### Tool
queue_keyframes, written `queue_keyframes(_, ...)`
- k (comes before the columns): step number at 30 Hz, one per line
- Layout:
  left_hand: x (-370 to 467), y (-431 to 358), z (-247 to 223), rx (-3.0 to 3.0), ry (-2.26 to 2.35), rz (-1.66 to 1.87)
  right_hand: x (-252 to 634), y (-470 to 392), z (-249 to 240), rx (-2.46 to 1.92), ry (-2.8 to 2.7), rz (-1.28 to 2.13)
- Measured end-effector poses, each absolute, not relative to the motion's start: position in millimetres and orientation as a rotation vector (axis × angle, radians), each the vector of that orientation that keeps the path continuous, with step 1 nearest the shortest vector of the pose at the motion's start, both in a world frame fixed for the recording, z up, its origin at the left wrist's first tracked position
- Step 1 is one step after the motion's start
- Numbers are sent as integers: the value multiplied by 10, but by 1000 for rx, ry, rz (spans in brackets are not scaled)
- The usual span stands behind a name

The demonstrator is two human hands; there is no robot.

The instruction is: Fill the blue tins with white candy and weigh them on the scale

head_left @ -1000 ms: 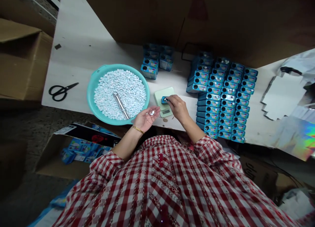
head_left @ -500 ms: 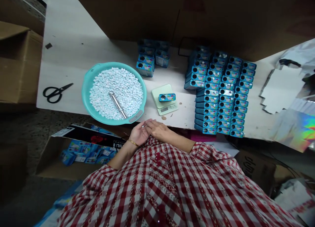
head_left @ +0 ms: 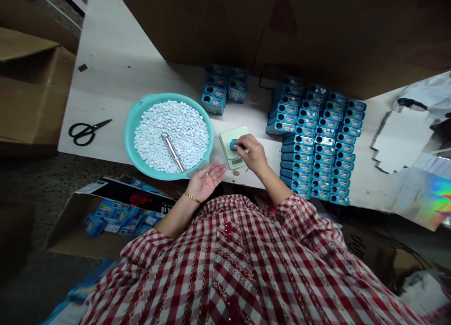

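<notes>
My left hand (head_left: 207, 180) is palm up with its fingers stretched out, holding nothing, just in front of the bowl's rim. My right hand (head_left: 251, 152) reaches over the pale green kitchen scale (head_left: 229, 149). Its thumb and fingertips are pinched together at the top of a small blue tin (head_left: 233, 144) that stands on the scale. Most of the tin is hidden by these fingers, and whatever lies between them cannot be made out. Left of the scale stands a turquoise bowl (head_left: 131, 149) full of small white candies (head_left: 151, 127), with a metal scoop (head_left: 172, 151) lying on them.
Rows of blue tins (head_left: 319, 142) stand on the right of the white table (head_left: 112, 95), some topped with candies. A smaller tin group (head_left: 213, 99) is behind the scale. Scissors (head_left: 88, 131) lie left. An open carton (head_left: 70, 226) below holds blue packs.
My hands were resting together at the table edge and have parted. The right hand has moved forward to the tin on the scale; the left has turned out with its palm up.
</notes>
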State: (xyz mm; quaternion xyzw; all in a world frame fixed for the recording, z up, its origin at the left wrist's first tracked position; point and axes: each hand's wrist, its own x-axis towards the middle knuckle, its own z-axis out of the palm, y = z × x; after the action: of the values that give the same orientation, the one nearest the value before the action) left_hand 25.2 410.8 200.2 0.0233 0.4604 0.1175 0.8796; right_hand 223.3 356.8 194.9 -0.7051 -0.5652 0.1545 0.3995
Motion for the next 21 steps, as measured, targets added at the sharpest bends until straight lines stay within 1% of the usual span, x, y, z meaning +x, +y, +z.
queue_keyframes(3,251,4121,2002,105,973,278,2333,3563,1920,-1834,-1500,371)
queue_keyframes(7,218,4064,1982,100,978,285,1900,3378,2048,-1868,-1642,275)
queue_keyframes(10,192,4015,1984,6,976,262,1383,3296,2165,-1789,-2022,430)
queue_keyframes(12,165,3994,1994,-38,964,242,1156,3286,2192,-1834,-2195,532)
queue_keyframes(16,90,3979,2009,-31,959,226,1124,3260,2150,-1854,-2279,666)
queue_keyframes(21,36,3962,2008,9,957,250,1240,3183,2086,-1835,-2264,716)
